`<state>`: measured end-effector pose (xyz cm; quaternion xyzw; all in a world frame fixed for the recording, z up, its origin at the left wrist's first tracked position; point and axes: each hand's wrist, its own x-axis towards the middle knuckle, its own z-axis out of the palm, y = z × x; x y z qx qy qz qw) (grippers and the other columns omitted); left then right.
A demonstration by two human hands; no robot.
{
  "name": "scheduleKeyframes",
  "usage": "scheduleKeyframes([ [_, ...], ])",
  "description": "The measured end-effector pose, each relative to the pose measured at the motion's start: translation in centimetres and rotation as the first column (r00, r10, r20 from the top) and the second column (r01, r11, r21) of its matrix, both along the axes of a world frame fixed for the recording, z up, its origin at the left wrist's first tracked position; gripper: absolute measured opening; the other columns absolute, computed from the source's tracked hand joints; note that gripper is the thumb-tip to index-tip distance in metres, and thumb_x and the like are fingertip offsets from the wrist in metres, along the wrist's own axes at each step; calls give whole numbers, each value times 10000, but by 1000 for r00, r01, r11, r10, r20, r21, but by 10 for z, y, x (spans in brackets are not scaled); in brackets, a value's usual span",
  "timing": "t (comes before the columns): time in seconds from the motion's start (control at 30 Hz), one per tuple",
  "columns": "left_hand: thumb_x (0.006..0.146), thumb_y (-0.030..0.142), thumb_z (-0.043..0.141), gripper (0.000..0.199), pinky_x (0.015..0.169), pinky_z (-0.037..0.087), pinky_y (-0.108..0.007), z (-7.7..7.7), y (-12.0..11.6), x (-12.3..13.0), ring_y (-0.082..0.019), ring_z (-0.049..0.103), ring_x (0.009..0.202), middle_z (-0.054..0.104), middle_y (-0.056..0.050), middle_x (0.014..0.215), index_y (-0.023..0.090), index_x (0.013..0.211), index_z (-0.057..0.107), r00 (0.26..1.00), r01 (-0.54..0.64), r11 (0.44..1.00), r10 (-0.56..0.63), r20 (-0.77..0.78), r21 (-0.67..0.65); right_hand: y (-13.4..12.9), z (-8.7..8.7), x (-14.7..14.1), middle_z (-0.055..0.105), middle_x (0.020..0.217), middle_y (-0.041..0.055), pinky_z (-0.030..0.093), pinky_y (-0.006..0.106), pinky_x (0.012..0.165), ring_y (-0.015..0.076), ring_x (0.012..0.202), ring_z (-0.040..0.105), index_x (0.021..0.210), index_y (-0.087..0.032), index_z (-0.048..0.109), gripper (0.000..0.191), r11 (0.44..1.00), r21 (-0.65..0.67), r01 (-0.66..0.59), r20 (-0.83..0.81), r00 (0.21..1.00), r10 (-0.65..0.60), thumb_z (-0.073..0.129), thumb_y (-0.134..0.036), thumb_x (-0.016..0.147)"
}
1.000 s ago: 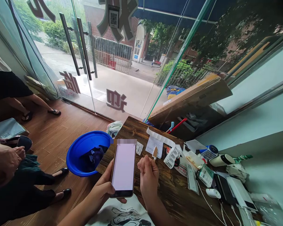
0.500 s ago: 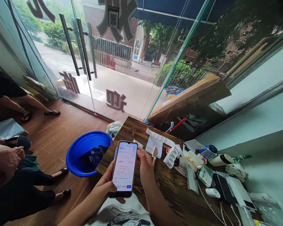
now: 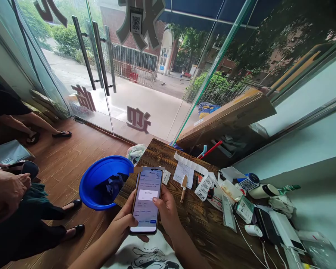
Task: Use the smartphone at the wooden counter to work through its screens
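Note:
A smartphone (image 3: 146, 213) is held upright over the near edge of the dark wooden table (image 3: 196, 216), its lit screen facing me with a white pop-up box in the middle. My left hand (image 3: 126, 218) is wrapped round its left side, thumb lying on the lower screen edge. On the other side my right hand (image 3: 166, 205) grips the phone's right edge, and its thumb rests on the screen by the pop-up. The fingers behind the phone are mostly hidden. Just right of my right hand lie a knife with a light wooden handle (image 3: 182, 195) and a printed paper sheet (image 3: 183, 172).
A blue tub (image 3: 85, 186) with dark cloth stands on the floor left of the table. Number labels (image 3: 204, 188), a white cable and small boxes (image 3: 245, 210) crowd the table's right. Other people stand at the left. Glass doors (image 3: 100, 67) are ahead.
My right hand has come in from beside the phone, and its thumb now touches the screen. A white pop-up has appeared and the screen behind it has dimmed.

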<state>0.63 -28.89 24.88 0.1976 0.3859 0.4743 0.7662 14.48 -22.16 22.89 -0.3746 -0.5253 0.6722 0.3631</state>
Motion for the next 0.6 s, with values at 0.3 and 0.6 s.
scheduleKeyframes([
  [0.3,583,170,452,961,605,541,-352,2,2,2,-290,518,911,307,-119,1312,275,1395,-52,1000,-12,1000,12,12,-11,-8,-7,8,571,1053,121,488,318,788,193,916,580,1147,-128,471,461,998,-30,-55,-59,997,53,544,-342,745],
  [0.6,592,166,431,942,611,536,-356,5,1,2,-308,514,926,358,-122,1261,263,1401,-43,1000,8,1000,-8,-2,3,-4,-5,7,598,951,107,495,254,671,139,741,584,1017,-109,540,491,989,-144,24,-28,999,-28,519,-540,782],
])
